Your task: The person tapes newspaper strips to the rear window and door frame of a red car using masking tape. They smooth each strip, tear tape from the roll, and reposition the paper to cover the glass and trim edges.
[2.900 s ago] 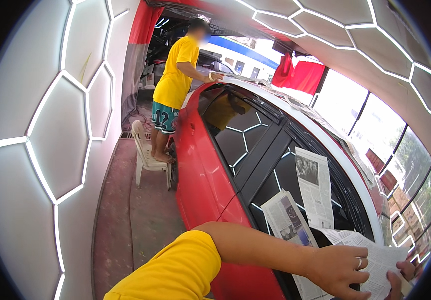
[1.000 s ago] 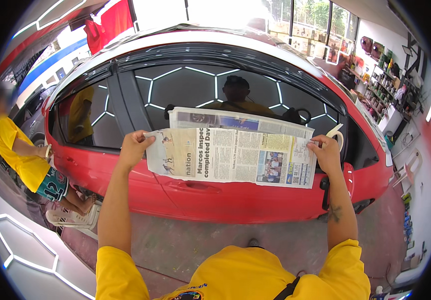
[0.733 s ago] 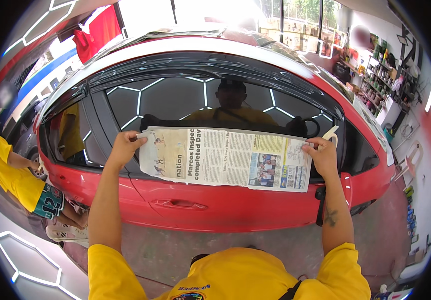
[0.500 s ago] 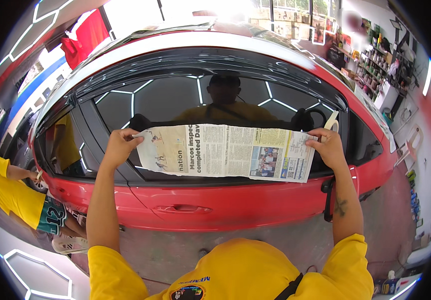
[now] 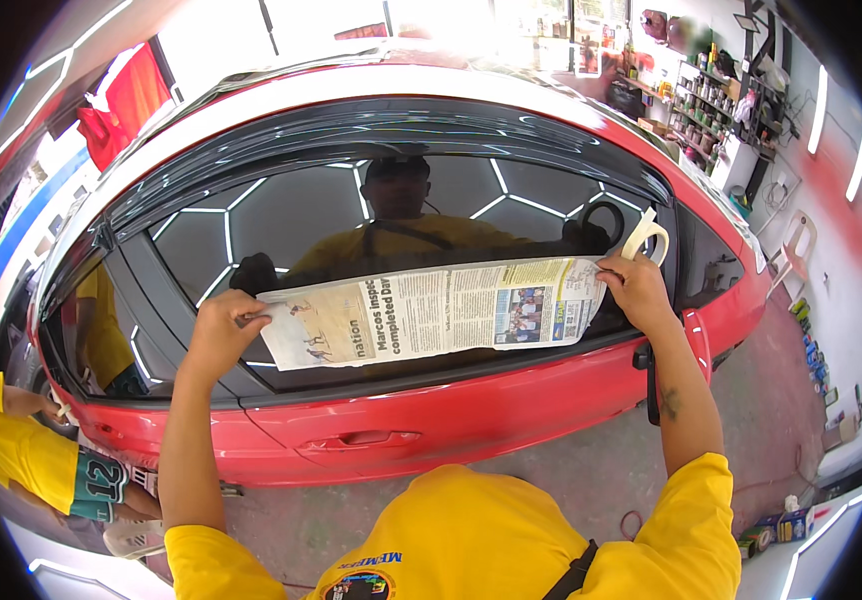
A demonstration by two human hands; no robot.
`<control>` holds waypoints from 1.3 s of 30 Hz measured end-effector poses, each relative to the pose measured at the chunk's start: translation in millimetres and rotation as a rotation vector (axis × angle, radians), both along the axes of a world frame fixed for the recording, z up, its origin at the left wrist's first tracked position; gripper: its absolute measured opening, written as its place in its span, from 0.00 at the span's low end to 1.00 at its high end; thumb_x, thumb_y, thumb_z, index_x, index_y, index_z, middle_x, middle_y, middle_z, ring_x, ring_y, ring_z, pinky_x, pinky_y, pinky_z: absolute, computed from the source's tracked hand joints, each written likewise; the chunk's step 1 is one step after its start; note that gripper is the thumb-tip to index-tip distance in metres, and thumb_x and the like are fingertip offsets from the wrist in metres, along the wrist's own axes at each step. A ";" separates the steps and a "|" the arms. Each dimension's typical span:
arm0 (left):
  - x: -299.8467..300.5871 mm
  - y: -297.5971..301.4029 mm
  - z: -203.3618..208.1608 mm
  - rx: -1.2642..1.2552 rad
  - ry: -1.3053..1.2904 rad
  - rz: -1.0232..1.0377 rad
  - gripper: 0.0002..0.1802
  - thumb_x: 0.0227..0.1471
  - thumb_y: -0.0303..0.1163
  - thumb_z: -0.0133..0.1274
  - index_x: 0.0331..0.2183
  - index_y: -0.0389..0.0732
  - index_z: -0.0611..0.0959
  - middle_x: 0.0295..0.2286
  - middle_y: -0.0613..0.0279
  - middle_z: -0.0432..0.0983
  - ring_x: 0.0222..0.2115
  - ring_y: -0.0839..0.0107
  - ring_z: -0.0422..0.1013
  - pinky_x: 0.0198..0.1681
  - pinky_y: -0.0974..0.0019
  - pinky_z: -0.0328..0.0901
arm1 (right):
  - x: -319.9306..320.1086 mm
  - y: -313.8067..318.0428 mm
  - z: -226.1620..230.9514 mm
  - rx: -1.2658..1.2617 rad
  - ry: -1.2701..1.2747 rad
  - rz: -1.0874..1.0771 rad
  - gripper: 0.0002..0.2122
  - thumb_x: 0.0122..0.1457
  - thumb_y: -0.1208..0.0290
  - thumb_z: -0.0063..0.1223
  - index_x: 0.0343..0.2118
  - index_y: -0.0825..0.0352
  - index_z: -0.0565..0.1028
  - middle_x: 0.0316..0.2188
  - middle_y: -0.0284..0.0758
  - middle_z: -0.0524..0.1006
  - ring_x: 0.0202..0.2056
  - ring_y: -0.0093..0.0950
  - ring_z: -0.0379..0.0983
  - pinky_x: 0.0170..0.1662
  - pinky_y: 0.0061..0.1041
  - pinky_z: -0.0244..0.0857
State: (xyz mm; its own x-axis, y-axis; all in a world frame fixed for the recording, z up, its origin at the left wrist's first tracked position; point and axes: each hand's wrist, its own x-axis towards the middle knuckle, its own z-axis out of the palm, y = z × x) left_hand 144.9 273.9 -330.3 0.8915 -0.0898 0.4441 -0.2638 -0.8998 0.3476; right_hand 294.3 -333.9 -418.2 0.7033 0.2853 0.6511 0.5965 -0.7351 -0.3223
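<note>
A long strip of newspaper (image 5: 441, 310) is stretched across the dark side window (image 5: 281, 225) of a red car. My left hand (image 5: 219, 338) is closed at the strip's upper left corner, thumb and fingers pinching it. At the opposite end, my right hand (image 5: 639, 290) pinches the upper right corner. A roll of pale masking tape (image 5: 654, 236) rises from behind my right hand's fingers; how it is held there is hidden. The paper's lower edge hangs over the bottom of the glass, above the red door (image 5: 321, 430), and its right end sits higher than its left.
To the left, another person in a yellow shirt (image 5: 26, 440) reaches toward the car. A door handle (image 5: 361, 440) lies below the paper. On the right stand a pale plastic chair (image 5: 796, 245) and shelves of cans (image 5: 706, 105). Boxes (image 5: 791, 525) rest on the floor.
The newspaper has tilted, its left end lower and its right end higher. More of the tape roll shows above my right hand. The whole view has shifted slightly.
</note>
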 end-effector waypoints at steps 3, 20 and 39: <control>-4.0 -2.2 -7.1 0.102 -0.076 -0.042 0.12 0.48 0.16 0.67 0.38 0.34 0.92 0.32 0.55 0.84 0.33 0.60 0.78 0.39 0.60 0.73 | 1.8 -1.4 -6.0 -0.006 -0.044 -0.007 0.07 0.55 0.77 0.69 0.38 0.66 0.87 0.35 0.41 0.84 0.37 0.44 0.83 0.42 0.40 0.76; 5.1 -14.1 -4.7 0.776 -0.510 -0.104 0.20 0.40 0.21 0.63 0.41 0.38 0.88 0.36 0.61 0.80 0.38 0.58 0.76 0.43 0.55 0.73 | 28.2 6.5 -37.4 -0.294 -0.645 -0.136 0.06 0.52 0.74 0.65 0.34 0.60 0.83 0.35 0.29 0.81 0.31 0.34 0.78 0.33 0.35 0.71; -13.5 -28.9 -42.9 1.028 -0.518 0.228 0.25 0.51 0.35 0.62 0.52 0.41 0.87 0.50 0.55 0.77 0.52 0.54 0.71 0.55 0.46 0.67 | -0.8 24.2 -48.6 -0.224 -0.520 -0.266 0.16 0.51 0.77 0.67 0.45 0.62 0.86 0.50 0.40 0.80 0.46 0.44 0.77 0.46 0.44 0.73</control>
